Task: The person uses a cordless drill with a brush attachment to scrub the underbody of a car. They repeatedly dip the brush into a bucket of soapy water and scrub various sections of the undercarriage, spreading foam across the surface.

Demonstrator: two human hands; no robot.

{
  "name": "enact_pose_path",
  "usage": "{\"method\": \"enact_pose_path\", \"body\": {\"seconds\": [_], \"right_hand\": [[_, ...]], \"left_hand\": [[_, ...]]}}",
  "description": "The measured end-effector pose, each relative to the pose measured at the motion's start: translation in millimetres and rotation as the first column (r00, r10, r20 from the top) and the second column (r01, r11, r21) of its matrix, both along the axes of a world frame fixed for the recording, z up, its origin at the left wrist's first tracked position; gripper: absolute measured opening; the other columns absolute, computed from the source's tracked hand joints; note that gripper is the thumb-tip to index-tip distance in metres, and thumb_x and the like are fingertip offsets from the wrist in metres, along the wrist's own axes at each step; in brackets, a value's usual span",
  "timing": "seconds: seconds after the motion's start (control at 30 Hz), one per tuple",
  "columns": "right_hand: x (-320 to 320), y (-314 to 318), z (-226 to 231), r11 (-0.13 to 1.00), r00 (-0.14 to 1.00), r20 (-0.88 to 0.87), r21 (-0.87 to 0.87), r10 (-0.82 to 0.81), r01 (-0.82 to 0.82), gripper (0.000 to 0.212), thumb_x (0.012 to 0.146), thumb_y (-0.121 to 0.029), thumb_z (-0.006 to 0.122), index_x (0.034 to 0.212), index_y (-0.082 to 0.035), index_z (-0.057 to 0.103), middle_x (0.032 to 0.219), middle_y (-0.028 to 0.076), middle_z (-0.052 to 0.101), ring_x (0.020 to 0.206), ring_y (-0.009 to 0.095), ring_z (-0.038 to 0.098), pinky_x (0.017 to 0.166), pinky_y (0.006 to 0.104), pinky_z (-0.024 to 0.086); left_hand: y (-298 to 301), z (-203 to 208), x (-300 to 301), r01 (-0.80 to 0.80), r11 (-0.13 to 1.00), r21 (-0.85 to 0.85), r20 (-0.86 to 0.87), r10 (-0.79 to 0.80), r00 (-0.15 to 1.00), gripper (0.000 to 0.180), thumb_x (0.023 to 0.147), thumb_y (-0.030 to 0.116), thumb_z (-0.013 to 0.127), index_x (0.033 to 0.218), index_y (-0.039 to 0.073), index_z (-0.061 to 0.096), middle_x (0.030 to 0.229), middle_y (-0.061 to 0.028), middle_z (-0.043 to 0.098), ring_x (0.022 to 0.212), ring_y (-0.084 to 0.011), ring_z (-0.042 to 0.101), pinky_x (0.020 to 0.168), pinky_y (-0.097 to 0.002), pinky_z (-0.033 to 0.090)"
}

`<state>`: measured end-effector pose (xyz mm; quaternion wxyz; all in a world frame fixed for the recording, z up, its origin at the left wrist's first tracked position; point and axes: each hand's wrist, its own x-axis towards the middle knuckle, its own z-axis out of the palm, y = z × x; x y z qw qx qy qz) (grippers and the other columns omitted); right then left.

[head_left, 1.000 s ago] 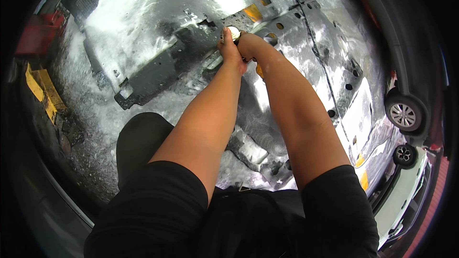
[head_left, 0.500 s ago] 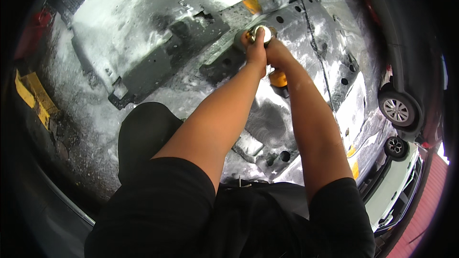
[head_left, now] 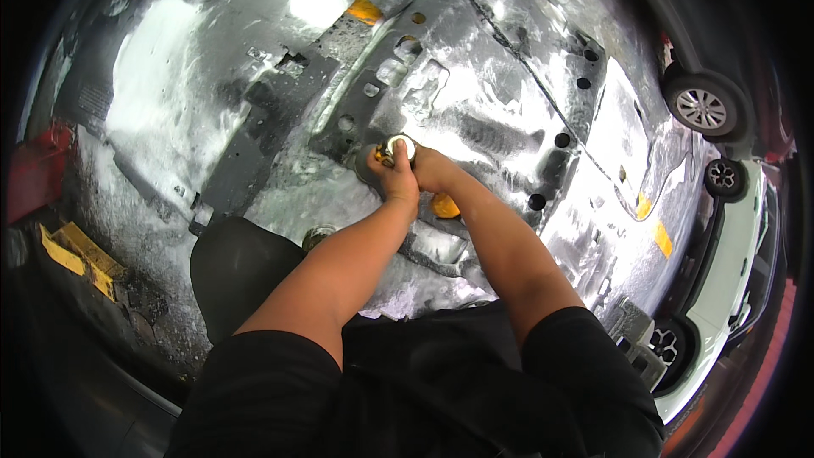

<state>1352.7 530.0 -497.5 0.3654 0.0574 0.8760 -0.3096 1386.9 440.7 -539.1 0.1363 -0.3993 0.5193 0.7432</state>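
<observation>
My left hand [head_left: 395,180] is wrapped round a hand tool with a round, pale metallic end [head_left: 400,149], thumb lying over that end. My right hand [head_left: 434,171] closes on the same tool from the right side. Fingers hide most of its body, so its exact kind does not show. A rounded orange piece [head_left: 445,205] sticks out below my right wrist; whether it belongs to the tool is unclear. Beneath my hands lies a large dark panel [head_left: 254,131] with holes, covered in patches of white suds or wet glare.
A black hose or cord [head_left: 496,30] runs across the panel. Yellow metal brackets [head_left: 80,259] and a red object [head_left: 38,174] stand at the left. A dark car's wheel [head_left: 700,106] and a white car [head_left: 725,271] are at the right. My knee [head_left: 242,276] is close to the panel.
Both hands, still gripping the tool, have come nearer to my body and shifted left. The view has swung, showing more of the far panel and the white car.
</observation>
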Motion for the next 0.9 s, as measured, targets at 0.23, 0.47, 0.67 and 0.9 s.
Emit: {"method": "enact_pose_path", "body": {"seconds": [0.23,0.47,0.67,0.9], "right_hand": [[5,54,-16,0.959,0.941,-0.19,-0.009,-0.279,0.283,0.075,0.089,-0.041,0.07,0.149,-0.002,0.046,0.129,0.029,0.067,0.124,0.044,0.064,0.102,0.0468,0.051],[-91,-1,-6,0.952,0.931,-0.216,0.02,-0.295,0.307,0.076,0.087,-0.043,0.072,0.145,0.0,0.049,0.128,0.029,0.069,0.122,0.042,0.066,0.1,0.0459,0.052],[-50,-19,-7,0.964,0.946,-0.194,0.011,-0.258,0.265,0.074,0.088,-0.036,0.072,0.148,-0.001,0.045,0.128,0.029,0.069,0.122,0.043,0.066,0.102,0.0463,0.052],[-29,15,-24,0.875,0.862,-0.157,-0.13,-0.483,0.466,0.087,0.084,-0.043,0.078,0.151,-0.001,0.042,0.125,0.028,0.07,0.121,0.041,0.067,0.099,0.0431,0.052]], "left_hand": [[33,-3,-24,0.368,0.929,-0.032,-0.318,-0.359,0.878,0.09,0.096,0.059,0.068,0.158,0.014,0.021,0.15,-0.0245,0.046,0.136,-0.0341,0.051,0.112,-0.0424,0.042],[-4,22,-117,0.202,0.96,0.192,-0.265,-0.147,0.953,0.085,0.096,0.06,0.066,0.16,0.021,0.024,0.152,-0.0125,0.048,0.137,-0.0299,0.049,0.114,-0.0483,0.04],[-19,3,-72,0.18,0.962,0.207,-0.196,-0.14,0.971,0.086,0.096,0.06,0.067,0.16,0.022,0.024,0.151,-0.0133,0.047,0.134,-0.0292,0.051,0.113,-0.0464,0.042],[9,-10,-72,0.348,0.931,0.107,-0.274,-0.309,0.911,0.083,0.093,0.057,0.072,0.155,0.022,0.028,0.146,-0.0182,0.052,0.13,-0.0302,0.055,0.107,-0.0422,0.045]]}}
